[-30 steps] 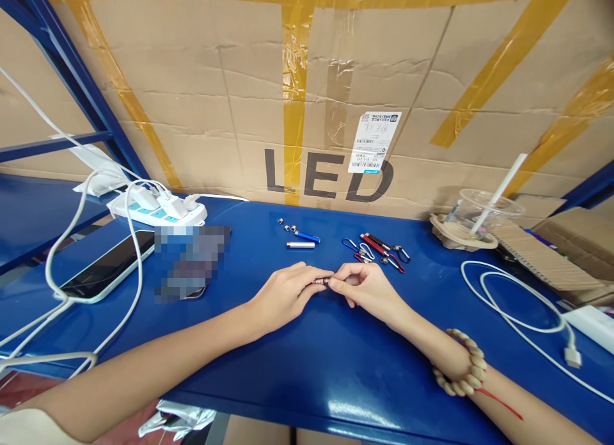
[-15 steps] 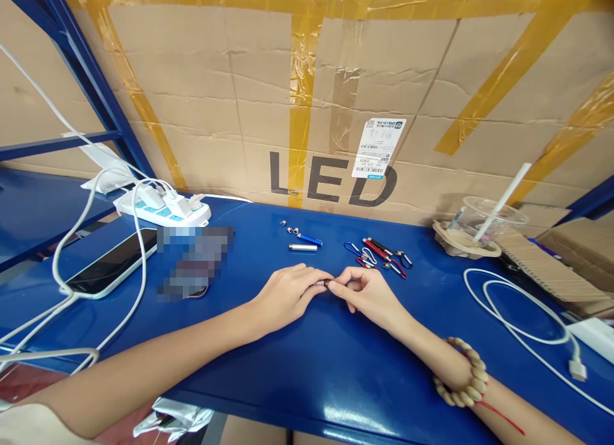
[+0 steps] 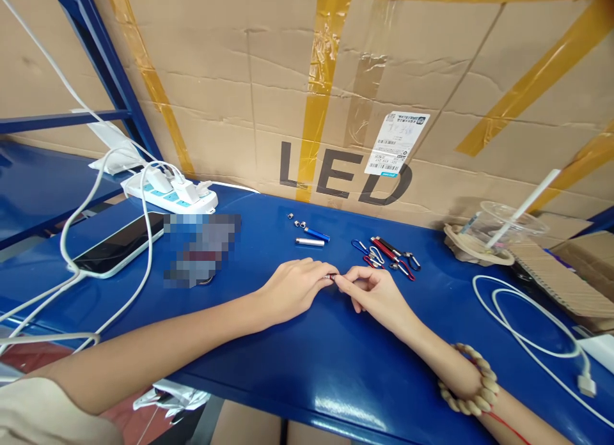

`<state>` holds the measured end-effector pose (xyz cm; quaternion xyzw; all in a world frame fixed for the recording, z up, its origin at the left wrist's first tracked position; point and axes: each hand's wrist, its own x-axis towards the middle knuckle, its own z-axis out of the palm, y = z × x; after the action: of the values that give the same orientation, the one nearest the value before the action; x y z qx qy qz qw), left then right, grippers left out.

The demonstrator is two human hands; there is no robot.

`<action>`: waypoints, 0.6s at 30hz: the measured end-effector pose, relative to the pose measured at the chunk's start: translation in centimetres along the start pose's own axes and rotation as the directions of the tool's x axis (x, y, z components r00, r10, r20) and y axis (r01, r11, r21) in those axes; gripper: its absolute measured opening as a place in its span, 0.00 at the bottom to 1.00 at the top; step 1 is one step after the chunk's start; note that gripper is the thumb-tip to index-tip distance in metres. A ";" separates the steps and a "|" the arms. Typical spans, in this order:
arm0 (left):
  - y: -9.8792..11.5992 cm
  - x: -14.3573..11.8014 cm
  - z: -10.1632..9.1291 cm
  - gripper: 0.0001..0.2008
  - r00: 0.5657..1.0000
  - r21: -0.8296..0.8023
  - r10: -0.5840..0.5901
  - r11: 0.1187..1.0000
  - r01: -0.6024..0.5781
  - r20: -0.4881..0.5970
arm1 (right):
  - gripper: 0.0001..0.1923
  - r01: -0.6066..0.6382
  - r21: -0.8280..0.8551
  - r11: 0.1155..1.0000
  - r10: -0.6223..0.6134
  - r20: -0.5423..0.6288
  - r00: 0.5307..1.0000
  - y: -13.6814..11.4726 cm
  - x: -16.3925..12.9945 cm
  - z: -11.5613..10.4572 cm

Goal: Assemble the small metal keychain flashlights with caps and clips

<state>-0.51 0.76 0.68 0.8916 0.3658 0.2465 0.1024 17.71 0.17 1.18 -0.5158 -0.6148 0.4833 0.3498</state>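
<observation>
Blue tabletop (image 3: 307, 368) in the foreground. Left hand (image 3: 292, 288) and right hand (image 3: 377, 291) rest on it, fingertips pinching the two ends of a small red metal cylinder (image 3: 330, 277). Farther back lie a silver tube (image 3: 309, 242) and carabiner keychains (image 3: 388, 253), before a cardboard box (image 3: 336, 112).

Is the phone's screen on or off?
Off: the phone lies face up on the blue table, its screen black.

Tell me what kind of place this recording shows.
Probably a small workshop or stockroom assembly bench: a blue metal shelf serves as worktop, a taped carton marked LED stands behind, and loose mini flashlight parts lie near the hands.
</observation>
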 end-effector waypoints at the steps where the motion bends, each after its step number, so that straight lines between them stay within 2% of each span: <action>1: 0.0 0.0 0.0 0.12 1.000 0.001 -0.008 1.000 0.008 0.005 | 0.20 0.002 0.004 1.000 -0.002 0.003 1.000 0.0 0.0 0.0; 8: 0.0 0.0 0.0 0.12 1.000 0.036 -0.026 0.999 0.025 0.013 | 0.20 0.057 -0.001 0.998 -0.057 0.053 0.997 0.4 0.1 0.0; 18: 0.0 0.1 0.1 0.12 1.000 0.047 -0.016 0.999 0.016 -0.002 | 0.20 0.063 -0.027 0.998 -0.062 0.037 0.997 0.4 0.1 -0.1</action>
<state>-0.37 0.88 0.62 0.8906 0.3786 0.2379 0.0832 17.90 0.26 0.77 -0.4922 -0.6439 0.4726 0.3461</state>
